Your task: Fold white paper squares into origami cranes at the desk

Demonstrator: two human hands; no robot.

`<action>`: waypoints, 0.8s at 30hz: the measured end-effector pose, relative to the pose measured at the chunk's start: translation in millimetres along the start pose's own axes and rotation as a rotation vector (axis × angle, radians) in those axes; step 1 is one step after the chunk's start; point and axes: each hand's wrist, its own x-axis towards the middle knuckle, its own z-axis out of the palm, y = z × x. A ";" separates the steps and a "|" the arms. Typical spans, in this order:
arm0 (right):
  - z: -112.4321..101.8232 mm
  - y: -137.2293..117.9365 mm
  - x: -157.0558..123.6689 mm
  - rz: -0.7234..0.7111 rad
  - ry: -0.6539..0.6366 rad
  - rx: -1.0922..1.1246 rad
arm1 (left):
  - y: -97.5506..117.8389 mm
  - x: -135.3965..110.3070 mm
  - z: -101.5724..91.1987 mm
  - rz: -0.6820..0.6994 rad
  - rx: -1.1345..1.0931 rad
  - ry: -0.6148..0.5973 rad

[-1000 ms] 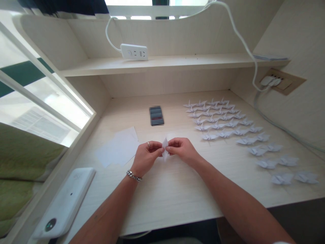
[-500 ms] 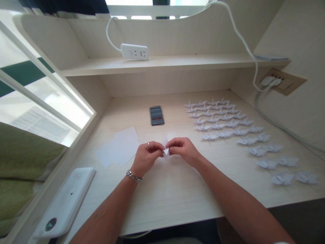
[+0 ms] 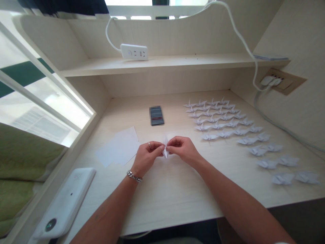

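A small piece of folded white paper [image 3: 166, 154] is held between both hands just above the middle of the desk, its ends pointing away from me and toward me. My left hand [image 3: 148, 154], with a ring and a chain bracelet, pinches its left side between thumb and fingers. On the other side my right hand [image 3: 183, 149] grips it, thumb pressed close to the left thumb. Fingertips cover part of the folds. Loose white paper sheets [image 3: 118, 147] lie left of my left hand. Rows of folded paper cranes [image 3: 219, 125] stand to the right.
A dark, pixelated flat object [image 3: 156, 115] lies beyond my hands. At the left front is a long white device [image 3: 67, 200]. The shelf [image 3: 167, 62] carries a power strip [image 3: 134, 52]. A white cable [image 3: 241, 32] runs down to the wall socket [image 3: 284, 82].
Both thumbs have come together over the middle of the folded paper, and its near end now looks narrower and more closed. The hands have otherwise hardly moved.
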 end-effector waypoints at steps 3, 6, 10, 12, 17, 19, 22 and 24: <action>-0.1 0.2 0.0 -0.002 -0.001 -0.019 | -0.7 0.5 -0.3 -0.024 -0.001 0.010; 0.2 0.7 0.2 0.010 -0.007 0.005 | -1.4 1.3 -0.7 -0.023 0.005 0.016; 0.8 0.3 0.3 0.033 -0.007 0.031 | -2.4 2.2 -1.4 -0.015 0.011 0.022; 1.2 -0.5 0.1 0.044 -0.005 0.044 | -2.9 2.5 -1.8 -0.014 0.016 0.024; 1.9 -1.1 0.4 0.055 -0.005 0.072 | -3.6 2.9 -2.6 -0.020 0.027 0.017; 2.0 -0.7 0.7 0.058 -0.006 0.081 | -3.7 3.0 -2.8 -0.026 0.027 0.016; 2.4 -0.3 0.9 0.066 -0.007 0.087 | -4.2 3.3 -3.0 -0.030 0.032 0.015; 2.9 0.0 0.6 0.067 -0.003 0.078 | -4.8 3.6 -3.3 -0.029 0.043 0.025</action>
